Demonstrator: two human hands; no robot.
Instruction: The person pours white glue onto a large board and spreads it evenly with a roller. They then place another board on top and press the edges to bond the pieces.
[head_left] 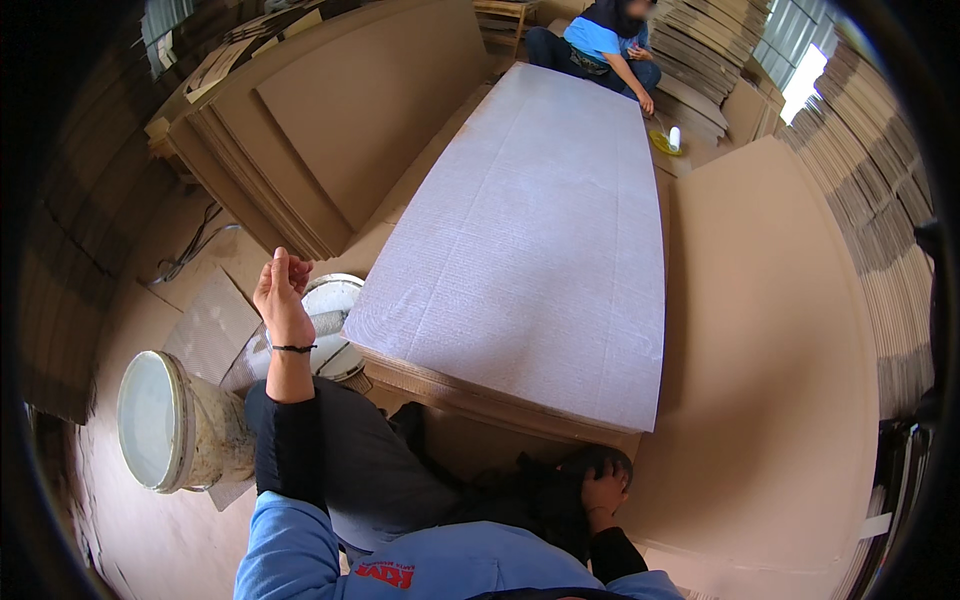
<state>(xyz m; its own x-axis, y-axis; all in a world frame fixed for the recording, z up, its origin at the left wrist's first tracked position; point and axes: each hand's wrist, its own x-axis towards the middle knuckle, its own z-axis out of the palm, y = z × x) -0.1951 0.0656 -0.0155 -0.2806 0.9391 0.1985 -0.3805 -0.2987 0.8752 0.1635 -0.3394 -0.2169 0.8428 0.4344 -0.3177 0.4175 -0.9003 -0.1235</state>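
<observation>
My left hand is raised at the left, its fingers curled closed; what they hold, if anything, is hidden. It is nearest to a white bucket, where a paint roller lies in pale liquid or on a pale surface. My right hand rests with fingers apart on my dark-clothed knee or foot; I cannot tell which. Before me is a stack of cardboard sheets. Its top sheet bears a whitish, streaked wet-looking coat over nearly all its face.
A second bucket, smeared on its side, stands at the left. Large cardboard sheets lean far left; another big sheet lies right. Beyond, a crouching co-worker reaches toward a white roller by a yellow tray.
</observation>
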